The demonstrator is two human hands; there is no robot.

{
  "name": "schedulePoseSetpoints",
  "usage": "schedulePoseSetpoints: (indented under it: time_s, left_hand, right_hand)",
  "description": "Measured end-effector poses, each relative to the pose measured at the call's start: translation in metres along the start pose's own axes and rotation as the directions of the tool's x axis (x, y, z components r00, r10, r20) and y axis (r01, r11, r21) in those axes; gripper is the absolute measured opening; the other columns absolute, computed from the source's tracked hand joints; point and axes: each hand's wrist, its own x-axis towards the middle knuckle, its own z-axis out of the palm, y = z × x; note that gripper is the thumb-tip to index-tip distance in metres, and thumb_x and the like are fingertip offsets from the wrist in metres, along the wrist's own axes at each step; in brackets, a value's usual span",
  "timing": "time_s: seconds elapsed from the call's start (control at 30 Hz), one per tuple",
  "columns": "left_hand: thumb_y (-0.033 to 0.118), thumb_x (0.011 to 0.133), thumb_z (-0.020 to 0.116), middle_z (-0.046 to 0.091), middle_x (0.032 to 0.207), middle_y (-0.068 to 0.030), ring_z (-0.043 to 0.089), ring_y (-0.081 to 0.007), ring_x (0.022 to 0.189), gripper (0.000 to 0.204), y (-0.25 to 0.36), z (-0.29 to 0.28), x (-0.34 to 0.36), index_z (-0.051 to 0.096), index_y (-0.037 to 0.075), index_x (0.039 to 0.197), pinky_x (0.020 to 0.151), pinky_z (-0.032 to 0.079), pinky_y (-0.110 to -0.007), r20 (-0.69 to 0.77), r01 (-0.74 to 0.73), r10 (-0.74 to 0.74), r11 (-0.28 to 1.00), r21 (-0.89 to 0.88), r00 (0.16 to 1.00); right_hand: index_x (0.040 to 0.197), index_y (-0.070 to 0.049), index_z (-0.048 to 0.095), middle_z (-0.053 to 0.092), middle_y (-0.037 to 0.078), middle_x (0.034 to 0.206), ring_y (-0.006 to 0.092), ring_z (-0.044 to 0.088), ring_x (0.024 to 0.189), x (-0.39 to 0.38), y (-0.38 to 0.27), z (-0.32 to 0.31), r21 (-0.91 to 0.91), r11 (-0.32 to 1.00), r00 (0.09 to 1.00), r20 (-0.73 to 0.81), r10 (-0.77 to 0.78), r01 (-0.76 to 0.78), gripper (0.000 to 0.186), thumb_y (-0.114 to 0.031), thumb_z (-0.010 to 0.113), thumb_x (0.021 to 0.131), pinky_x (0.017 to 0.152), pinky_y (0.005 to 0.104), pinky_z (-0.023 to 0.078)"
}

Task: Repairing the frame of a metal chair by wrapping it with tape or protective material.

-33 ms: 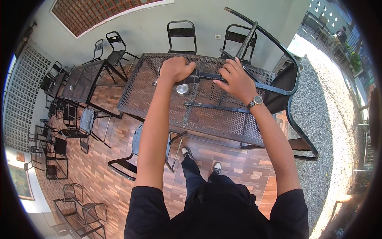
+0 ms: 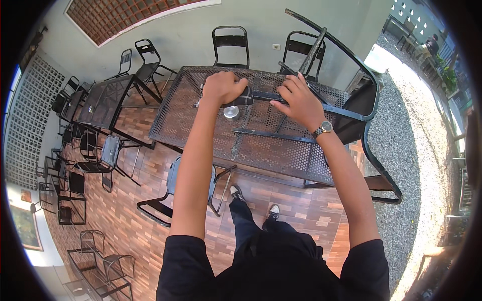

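Above the perforated tabletop (image 2: 173,113), left hand (image 2: 222,88) clutches dark cloth (image 2: 245,97), right hand (image 2: 300,98) touches a tipped chair (image 2: 358,101), grip unclear.

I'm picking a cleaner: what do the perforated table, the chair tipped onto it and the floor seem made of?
Table: probably metal, brownish and worn; its thin, regularly punched top suggests sheet.
Chair: likely painted metal, dark with pale scuffs along its slim frame.
Floor: plank-patterned in mixed browns; wood or wood-look tile, I can't tell.
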Motion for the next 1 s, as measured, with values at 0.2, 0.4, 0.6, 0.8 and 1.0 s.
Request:
schedulePoseSetpoints:
  time_s: [0.2,0.4,0.6,0.8,1.0]
  left_hand:
    - [0.028,0.077,0.064,0.061,0.071,-0.0059,0.058,-0.029,0.068,0.017,-0.009,0.044,-0.025,0.064,0.011,0.076,0.071,0.043,-0.044,-0.718,-0.343,0.323,0.931,0.124,0.617]
    - [0.03,0.078,0.062,0.062,0.066,-0.0073,0.057,-0.0288,0.064,0.019,-0.01,0.046,-0.022,0.065,0.012,0.073,0.067,0.041,-0.043,-0.745,-0.264,0.263,0.957,0.121,0.613]
    - [0.045,0.081,0.063,0.071,0.074,-0.0167,0.071,-0.0369,0.076,0.04,0.005,0.017,-0.017,0.076,0.007,0.076,0.075,0.054,-0.049,-0.283,-0.018,0.018,1.0,0.002,0.959]
    - [0.058,0.084,0.055,0.074,0.102,-0.0274,0.071,-0.0431,0.098,0.06,0.0,-0.018,0.01,0.081,0.006,0.097,0.093,0.055,-0.049,0.16,0.094,-0.092,0.996,-0.005,0.983]
    - [0.031,0.081,0.063,0.073,0.078,-0.0119,0.069,-0.0351,0.078,0.028,-0.014,0.024,-0.017,0.077,0.008,0.086,0.076,0.052,-0.05,-0.463,-0.154,0.151,0.988,0.03,0.874]
  right_hand:
    - [0.105,-0.005,0.066,0.063,0.012,0.109,0.0329,0.056,0.123,0.003,0.002,-0.001,-0.004,0.998,0.997,-0.053,-0.056,0.056,0.042,-0.046,0.069,0.094,0.118,0.0543,0.039]
    - [0.102,-0.004,0.065,0.064,0.012,0.112,0.0322,0.056,0.125,0.004,0.0,0.001,0.039,0.999,0.999,-0.043,-0.024,0.025,0.039,-0.04,0.073,0.093,0.119,0.053,0.038]
    - [0.103,-0.003,0.066,0.064,0.012,0.112,0.032,0.056,0.126,-0.001,0.005,-0.001,0.011,1.0,0.999,-0.043,-0.014,0.014,0.04,-0.041,0.074,0.092,0.119,0.0531,0.039]
    - [0.103,-0.005,0.067,0.065,0.011,0.111,0.0313,0.057,0.124,0.006,-0.004,0.001,0.021,1.0,0.998,-0.069,-0.014,0.015,0.04,-0.043,0.073,0.092,0.117,0.0519,0.041]
    - [0.102,-0.007,0.069,0.066,0.008,0.109,0.0286,0.058,0.122,0.01,-0.002,0.0,-0.019,0.999,0.996,-0.09,-0.027,0.026,0.04,-0.046,0.071,0.092,0.116,0.0497,0.042]
